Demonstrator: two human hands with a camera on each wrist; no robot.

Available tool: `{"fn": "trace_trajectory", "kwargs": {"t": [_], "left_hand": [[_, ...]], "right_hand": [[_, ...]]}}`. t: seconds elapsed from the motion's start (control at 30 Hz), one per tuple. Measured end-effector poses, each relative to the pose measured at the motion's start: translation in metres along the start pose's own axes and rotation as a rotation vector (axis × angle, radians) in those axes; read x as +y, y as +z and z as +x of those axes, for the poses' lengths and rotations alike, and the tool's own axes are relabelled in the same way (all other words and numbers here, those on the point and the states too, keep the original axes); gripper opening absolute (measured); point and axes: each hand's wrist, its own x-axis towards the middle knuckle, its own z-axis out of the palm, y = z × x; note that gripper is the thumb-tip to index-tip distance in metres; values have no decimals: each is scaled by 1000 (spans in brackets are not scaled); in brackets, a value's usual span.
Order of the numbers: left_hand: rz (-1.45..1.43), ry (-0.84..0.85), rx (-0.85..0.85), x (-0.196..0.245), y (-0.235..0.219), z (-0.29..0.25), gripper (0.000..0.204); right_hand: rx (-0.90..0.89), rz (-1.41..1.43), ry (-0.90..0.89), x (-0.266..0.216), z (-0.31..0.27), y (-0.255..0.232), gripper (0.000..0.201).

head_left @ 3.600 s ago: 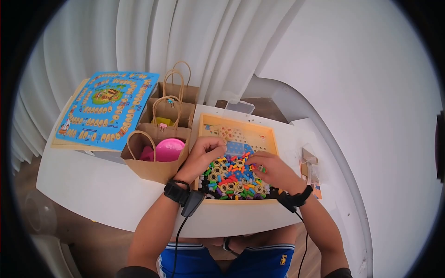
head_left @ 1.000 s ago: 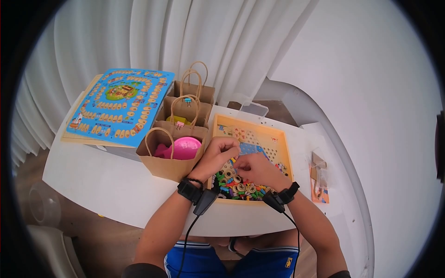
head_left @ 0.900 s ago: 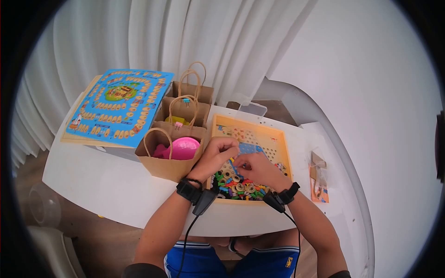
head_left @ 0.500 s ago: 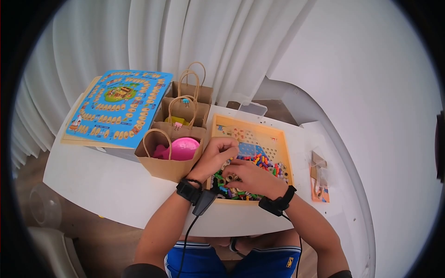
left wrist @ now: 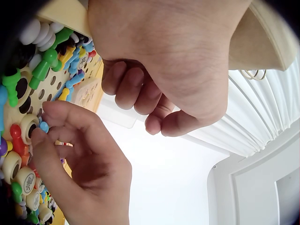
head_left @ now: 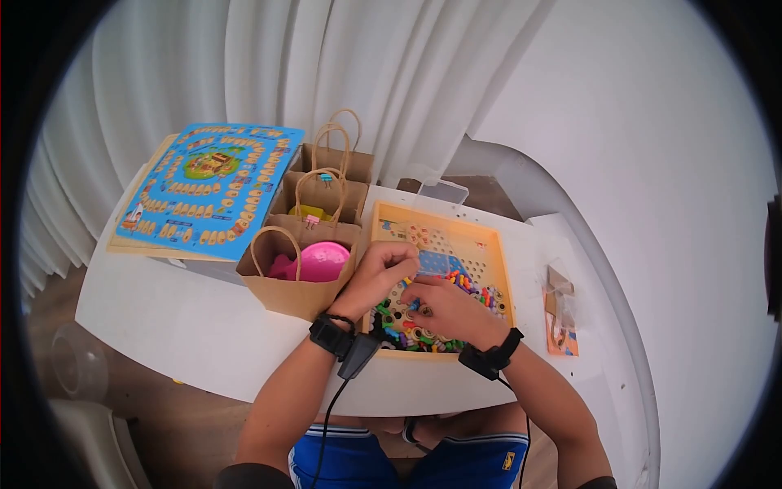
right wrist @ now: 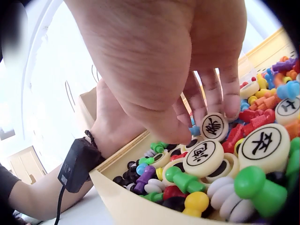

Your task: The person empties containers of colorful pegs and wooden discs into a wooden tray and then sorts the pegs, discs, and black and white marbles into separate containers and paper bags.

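My right hand [head_left: 448, 311] is over the pile of game pieces in the wooden tray [head_left: 503, 281]. Its thumb and index finger pinch a blue peg [left wrist: 43, 126], seen between the fingertips in the left wrist view. Round cream discs [right wrist: 263, 144] with dark characters and coloured pegs [right wrist: 185, 180] lie beneath. Above the tray's left side, my left hand [head_left: 381, 275] has its fingers curled and its thumb against the index finger; no piece shows in it. A clear plastic box [head_left: 433, 262] stands beside its fingertips, whether touching I cannot tell.
Left of the tray stand paper bags [head_left: 285, 293], the nearest holding a pink item [head_left: 324, 261]. A blue game board [head_left: 208, 187] lies at the far left. A clear lid [head_left: 444, 192] is behind the tray; small packages [head_left: 562, 314] lie to the right.
The head view has shifted since the oldest frame. My right hand moved left across the pieces, dipped lower half a second ago, and now has a blue peg at its fingertips. My left hand stays put.
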Motion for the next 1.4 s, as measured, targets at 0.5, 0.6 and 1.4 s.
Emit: {"fn": "trace_trajectory", "kwargs": {"t": [0.5,0.6,1.4], "left_hand": [[8,-30,-17,-2,-3,0,17],[2,-33,-11,-2,-3,1,18],[5,-1,3,-1,0,1,20]], "right_hand": [[4,-27,-190,-16,15,12,22],[7,-24,-149,-12,14,11,19],[-17,-55,-11,-3,-3,7,22]]}}
